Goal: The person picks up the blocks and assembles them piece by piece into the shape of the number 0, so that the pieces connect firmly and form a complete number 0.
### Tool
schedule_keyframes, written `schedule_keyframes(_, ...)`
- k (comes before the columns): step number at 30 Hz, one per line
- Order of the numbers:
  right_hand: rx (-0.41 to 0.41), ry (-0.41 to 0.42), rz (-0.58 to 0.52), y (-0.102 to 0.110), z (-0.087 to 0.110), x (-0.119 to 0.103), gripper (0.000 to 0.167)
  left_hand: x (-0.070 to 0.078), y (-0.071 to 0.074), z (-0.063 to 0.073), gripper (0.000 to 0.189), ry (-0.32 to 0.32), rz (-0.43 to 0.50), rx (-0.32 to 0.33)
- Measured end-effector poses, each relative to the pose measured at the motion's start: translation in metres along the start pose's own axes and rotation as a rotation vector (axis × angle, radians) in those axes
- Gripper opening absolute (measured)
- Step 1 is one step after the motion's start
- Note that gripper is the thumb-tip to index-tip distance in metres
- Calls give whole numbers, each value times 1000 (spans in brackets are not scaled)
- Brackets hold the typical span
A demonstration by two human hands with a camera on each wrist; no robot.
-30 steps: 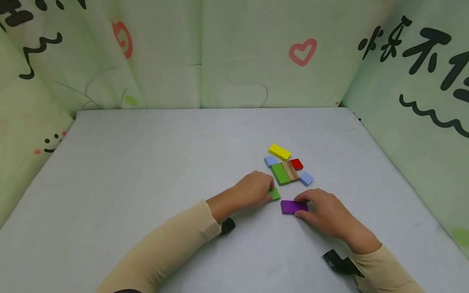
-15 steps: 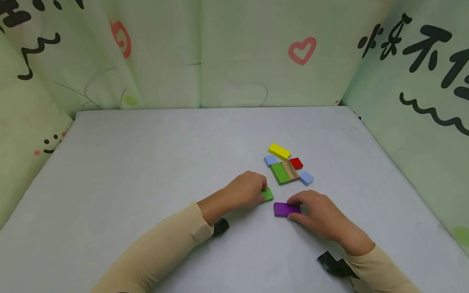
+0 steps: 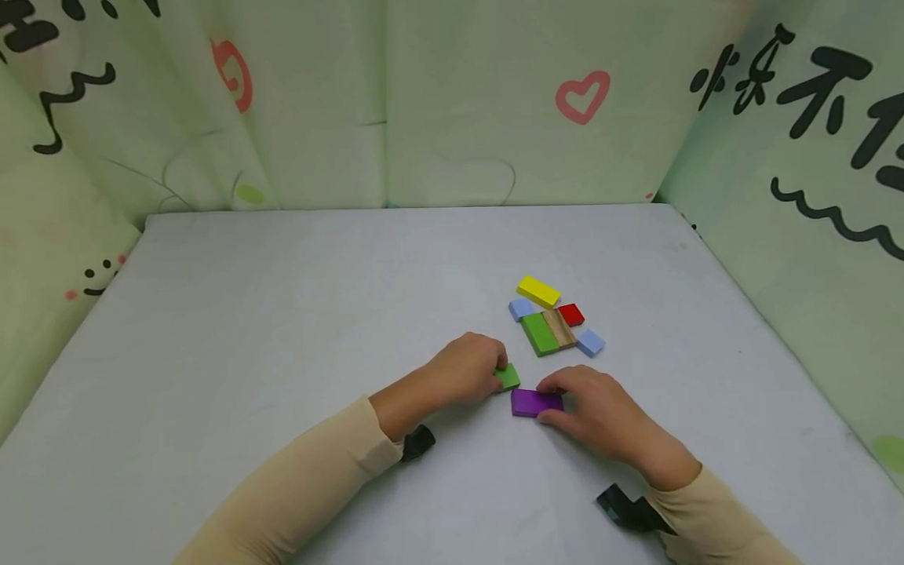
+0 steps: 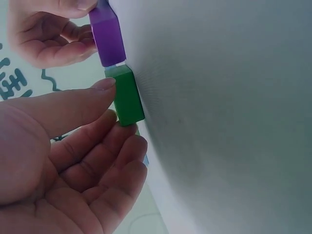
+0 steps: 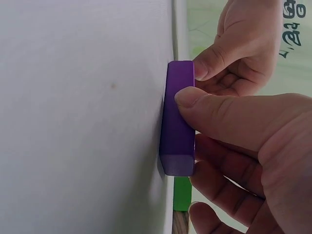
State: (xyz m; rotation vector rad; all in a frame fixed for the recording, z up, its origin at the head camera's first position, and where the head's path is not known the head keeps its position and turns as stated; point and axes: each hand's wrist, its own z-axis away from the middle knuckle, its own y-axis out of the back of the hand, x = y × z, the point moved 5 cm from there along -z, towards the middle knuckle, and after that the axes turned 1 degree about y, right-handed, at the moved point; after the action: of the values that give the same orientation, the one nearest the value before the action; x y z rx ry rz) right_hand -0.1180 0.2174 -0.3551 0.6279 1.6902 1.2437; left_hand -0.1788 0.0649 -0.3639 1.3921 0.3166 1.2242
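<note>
Hands (image 3: 466, 367) (image 3: 592, 404) low; close together

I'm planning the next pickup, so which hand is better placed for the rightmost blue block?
Probably the right hand: it's nearer the rightmost blue block, though it pinches the purple block. The left hand, farther off, holds a green block.
</note>
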Motion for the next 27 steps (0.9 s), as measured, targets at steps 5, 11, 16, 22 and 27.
schedule_keyframes(5, -18, -7, -4, -2, -3, -4, 28, -1, 0, 2, 29, -1, 1, 8)
schedule_keyframes(11, -18, -2, 6, -3, -5, -7, 28, -4, 0, 4, 27, 5, -7, 20)
schedule_keyframes(16, -11, 17, 3, -4, -7, -9, 28, -5, 2, 5, 26, 13, -12, 19)
schedule_keyframes(22, -15, 24, 3, -4, -9, -10, 27, -5, 3, 6, 26, 22, -18, 18)
schedule_keyframes(27, -14, 28, 10, -3, -10, -11, 28, -4, 4, 7, 26, 17, -19, 22)
